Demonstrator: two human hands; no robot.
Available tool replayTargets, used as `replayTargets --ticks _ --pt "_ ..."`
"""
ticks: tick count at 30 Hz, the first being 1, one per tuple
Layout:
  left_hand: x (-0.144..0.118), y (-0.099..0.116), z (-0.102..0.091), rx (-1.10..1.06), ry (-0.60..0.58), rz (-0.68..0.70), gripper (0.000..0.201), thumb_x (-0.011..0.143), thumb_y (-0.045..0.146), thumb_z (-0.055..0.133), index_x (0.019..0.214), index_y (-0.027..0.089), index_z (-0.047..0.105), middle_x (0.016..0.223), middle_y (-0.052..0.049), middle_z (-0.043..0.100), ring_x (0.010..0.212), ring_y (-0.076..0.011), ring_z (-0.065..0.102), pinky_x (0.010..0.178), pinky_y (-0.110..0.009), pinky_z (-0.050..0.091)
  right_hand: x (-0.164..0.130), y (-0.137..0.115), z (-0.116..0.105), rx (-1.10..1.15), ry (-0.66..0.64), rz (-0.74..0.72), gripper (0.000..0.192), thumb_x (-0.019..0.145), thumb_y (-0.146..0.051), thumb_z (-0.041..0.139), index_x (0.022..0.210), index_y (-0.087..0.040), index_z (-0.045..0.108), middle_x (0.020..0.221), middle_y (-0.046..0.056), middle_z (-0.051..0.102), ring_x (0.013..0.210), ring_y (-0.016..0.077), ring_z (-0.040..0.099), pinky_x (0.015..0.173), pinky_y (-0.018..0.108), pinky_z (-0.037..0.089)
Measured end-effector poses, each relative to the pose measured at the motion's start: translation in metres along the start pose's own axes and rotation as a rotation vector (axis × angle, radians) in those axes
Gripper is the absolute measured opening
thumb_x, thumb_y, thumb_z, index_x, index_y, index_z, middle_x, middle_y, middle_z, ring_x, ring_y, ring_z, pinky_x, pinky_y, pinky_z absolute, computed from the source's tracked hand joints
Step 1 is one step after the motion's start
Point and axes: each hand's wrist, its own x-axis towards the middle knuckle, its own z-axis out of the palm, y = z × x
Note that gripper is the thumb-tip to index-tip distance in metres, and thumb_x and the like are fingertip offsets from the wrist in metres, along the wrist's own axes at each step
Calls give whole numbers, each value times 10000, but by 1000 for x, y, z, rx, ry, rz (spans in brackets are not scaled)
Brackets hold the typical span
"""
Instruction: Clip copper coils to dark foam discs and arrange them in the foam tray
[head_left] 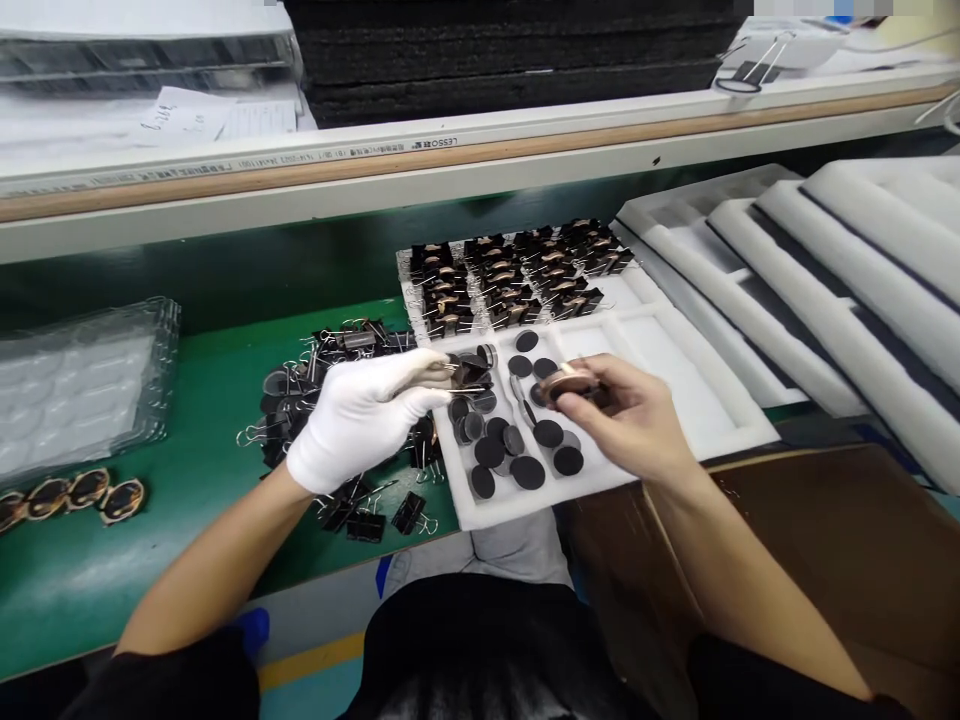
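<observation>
My left hand (367, 410), in a white glove, pinches the wire handles of a black binder clip (471, 372). Bare, my right hand (630, 405) grips a round brown-rimmed piece with black discs (568, 384) between thumb and fingers. A short gap separates the clip from the round piece. Below both hands, loose black discs (527, 472) and some clear ones lie in a white foam tray (480, 515). At the tray's far side stand rows of clipped pieces (510, 275). Loose binder clips (365, 525) are heaped on the green table beside my left hand.
White foam trays (750, 270) lean in a stack at the right. A clear plastic tray (90, 380) lies at the left, with several gold-rimmed round pieces (90, 487) before it. Behind runs a shelf edge (360, 160) below a black stack (510, 60). A brown board (832, 540) is at lower right.
</observation>
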Motion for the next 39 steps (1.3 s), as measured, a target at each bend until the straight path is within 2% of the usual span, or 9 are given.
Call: replayTargets --ticks 3,7,13,18,22,25,30,34,39 --pt "-1 2 0 37 22 74 269 972 351 660 1159 192 769 1068 -33 826 954 -199 802 940 -313 656 12 -16 31 60 -29 -195 138 883 -229 778 1016 -265 764 1006 48 798 951 238 745 839 396 602" --pt "-1 3 -3 123 20 132 264 991 366 643 1167 208 761 1079 -28 824 970 -196 799 922 -298 650 26 -13 44 8 -48 -329 142 880 -182 758 974 -288 770 961 38 803 928 250 742 857 444 584" --pt "-7 2 0 290 99 250 276 990 373 654 1192 213 753 1125 -41 815 999 -207 795 903 -286 652 30 -12 47 -86 -18 -449 180 869 -155 732 974 -297 768 907 26 804 860 253 749 833 454 549" --pt "-14 4 3 291 105 254 301 977 347 671 1254 247 734 1167 -36 803 1023 -211 786 946 -313 651 26 -8 50 -103 -37 -434 225 864 -137 711 1001 -306 767 926 19 811 852 250 755 822 452 547" --pt "-12 9 1 278 66 277 298 974 323 679 1252 225 724 1169 -47 801 1015 -203 784 941 -294 645 22 -3 50 -78 -12 -461 244 861 -131 728 1024 -310 752 936 19 815 841 252 756 812 457 544" --pt "-7 10 -3 267 -17 275 304 983 333 666 1258 212 710 1175 -67 794 1033 -211 776 953 -314 635 21 -3 47 -135 16 -496 249 861 -132 748 1032 -312 742 933 16 818 828 246 762 828 450 534" --pt "1 9 -7 240 -71 330 383 984 422 649 1305 216 679 1194 -102 774 1166 -253 728 1074 -400 573 18 -7 38 -352 55 -550 220 899 -170 722 1039 -340 728 944 -10 828 863 243 784 995 500 462" --pt "1 10 -6 300 -121 376 350 1025 449 558 1244 211 694 1043 -97 786 1018 -249 757 971 -405 608 14 -12 34 -432 60 -606 255 889 -155 710 1046 -356 717 951 -34 832 867 247 796 997 498 432" --pt "-2 17 -6 353 -95 385 298 1046 314 462 1161 196 710 971 -109 776 934 -268 755 887 -439 619 9 -21 35 -502 69 -656 284 891 -126 703 1073 -343 695 982 -49 836 841 229 804 884 452 405"
